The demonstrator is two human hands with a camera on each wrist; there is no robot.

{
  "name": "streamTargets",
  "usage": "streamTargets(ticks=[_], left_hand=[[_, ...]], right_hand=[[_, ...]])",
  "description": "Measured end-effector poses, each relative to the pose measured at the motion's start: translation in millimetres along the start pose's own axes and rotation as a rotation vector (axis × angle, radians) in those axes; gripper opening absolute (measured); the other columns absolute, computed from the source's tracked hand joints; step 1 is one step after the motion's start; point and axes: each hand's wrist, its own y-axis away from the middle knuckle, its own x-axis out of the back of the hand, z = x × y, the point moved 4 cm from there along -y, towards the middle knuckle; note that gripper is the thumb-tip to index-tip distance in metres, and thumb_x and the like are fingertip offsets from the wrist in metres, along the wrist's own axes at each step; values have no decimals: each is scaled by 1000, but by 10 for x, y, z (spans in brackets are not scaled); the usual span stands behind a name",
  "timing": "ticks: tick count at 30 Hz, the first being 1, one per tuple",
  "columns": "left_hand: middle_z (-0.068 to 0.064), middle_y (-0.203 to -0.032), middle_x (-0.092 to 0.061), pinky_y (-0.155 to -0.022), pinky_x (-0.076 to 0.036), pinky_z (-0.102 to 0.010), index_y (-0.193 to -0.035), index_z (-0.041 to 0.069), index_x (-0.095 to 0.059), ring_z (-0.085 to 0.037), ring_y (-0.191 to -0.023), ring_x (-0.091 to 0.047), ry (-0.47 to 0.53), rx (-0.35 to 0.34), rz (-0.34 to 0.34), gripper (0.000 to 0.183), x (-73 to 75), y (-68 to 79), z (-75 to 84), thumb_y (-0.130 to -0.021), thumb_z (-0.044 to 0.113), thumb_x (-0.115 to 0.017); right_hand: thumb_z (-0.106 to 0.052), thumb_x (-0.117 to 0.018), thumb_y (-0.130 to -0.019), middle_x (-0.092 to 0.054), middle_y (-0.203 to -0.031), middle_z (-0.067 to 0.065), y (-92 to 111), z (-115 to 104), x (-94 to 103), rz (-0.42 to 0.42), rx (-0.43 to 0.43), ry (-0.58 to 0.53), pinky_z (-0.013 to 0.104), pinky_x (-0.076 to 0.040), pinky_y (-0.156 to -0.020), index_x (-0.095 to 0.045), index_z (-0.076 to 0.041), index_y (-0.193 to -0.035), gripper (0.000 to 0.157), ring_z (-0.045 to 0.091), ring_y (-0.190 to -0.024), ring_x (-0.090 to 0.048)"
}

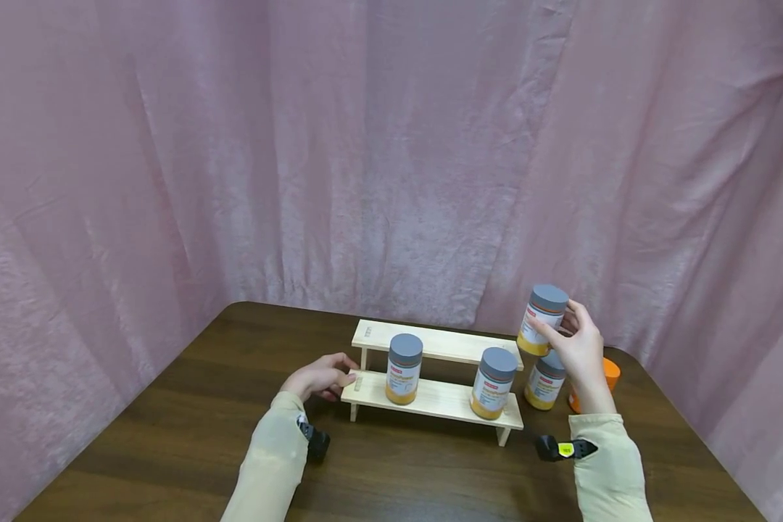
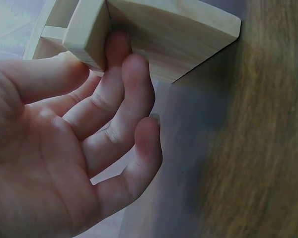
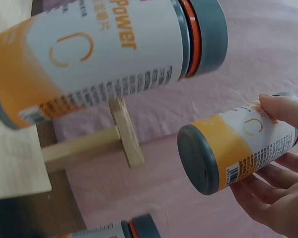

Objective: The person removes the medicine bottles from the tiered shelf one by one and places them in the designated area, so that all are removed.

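Observation:
In the head view, a two-tier wooden shelf (image 1: 440, 398) stands on the table. My left hand (image 1: 320, 377) pinches the left end of its lower tier; the left wrist view has the thumb against the board's end and fingers curled beneath. My right hand (image 1: 582, 351) grips a grey-lidded supplement bottle (image 1: 539, 328), raised near the right end of the upper tier (image 1: 440, 341). In the right wrist view this held bottle (image 3: 246, 141) is off the wood, its base showing. Two matching bottles stand on the lower tier, one left of centre (image 1: 403, 373), one near the right end (image 1: 492, 388).
Another grey-lidded bottle (image 1: 544, 384) stands on the table just right of the shelf, below the raised one. Behind my right wrist is an orange-lidded container (image 1: 611, 371), partly hidden. Pink curtains (image 1: 417, 159) hang around the brown table (image 1: 189, 428).

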Motion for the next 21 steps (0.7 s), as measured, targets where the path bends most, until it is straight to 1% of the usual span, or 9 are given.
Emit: streamTargets(ticks=[2, 4, 7, 9, 12, 17, 21], left_hand=[[-2, -77, -62, -62, -47, -29, -121, 4, -53, -13, -66, -62, -4, 2, -1, 30, -1, -3, -2, -93, 15, -59], [-2, -78, -62, -63, -48, -29, -121, 4, -53, -13, -66, -62, -6, 4, -2, 31, -1, -4, -5, -93, 16, -59], [-2, -78, -62, -63, -48, -29, -122, 4, -53, -14, -67, -62, -8, 6, -3, 31, -5, 1, -6, -94, 17, -59], [-2, -78, -62, -63, -48, -30, -122, 4, -53, -14, -67, -62, -6, 7, -6, 32, -15, 6, -9, -94, 17, -59], [-2, -78, -62, -63, -48, -30, -122, 4, -53, -14, -67, -62, -7, 7, -9, 31, -24, 16, -8, -94, 16, -59], [-2, -79, -62, -62, -48, -29, -122, 4, -53, -14, -68, -63, -11, 14, 4, 31, -4, 6, 0, -94, 16, -59], [-2, -78, -62, -61, -47, -29, -122, 4, -53, -13, -66, -62, -6, 18, 5, 32, 8, -20, -14, -93, 16, -60]], right_hand=[[-41, -73, -84, -55, -138, 12, 28, 28, 39, 15, 6, 17, 22, -43, -89, -38, -17, -146, 75, 0, -101, -53], [-39, -74, -84, -56, -137, 13, 55, 52, 78, 22, 22, 35, 17, -42, -85, -39, -16, -145, 74, -9, -93, -50], [-38, -74, -84, -56, -136, 16, 94, 97, 135, 19, 48, 74, 12, -41, -80, -40, -14, -144, 72, -14, -88, -48], [-38, -73, -85, -55, -136, 18, 117, 133, 174, 5, 64, 103, 12, -41, -78, -39, -13, -144, 72, -14, -87, -47], [-38, -72, -86, -54, -137, 18, 126, 191, 223, -16, 61, 118, 13, -41, -79, -37, -13, -145, 73, -13, -88, -47], [-41, -72, -85, -50, -142, 18, 100, 251, 259, -37, 27, 96, 16, -41, -81, -34, -14, -147, 78, -10, -93, -46], [-40, -73, -85, -52, -139, 14, 92, 276, 286, -42, 16, 92, 14, -42, -78, -34, -14, -148, 78, -11, -92, -48]])
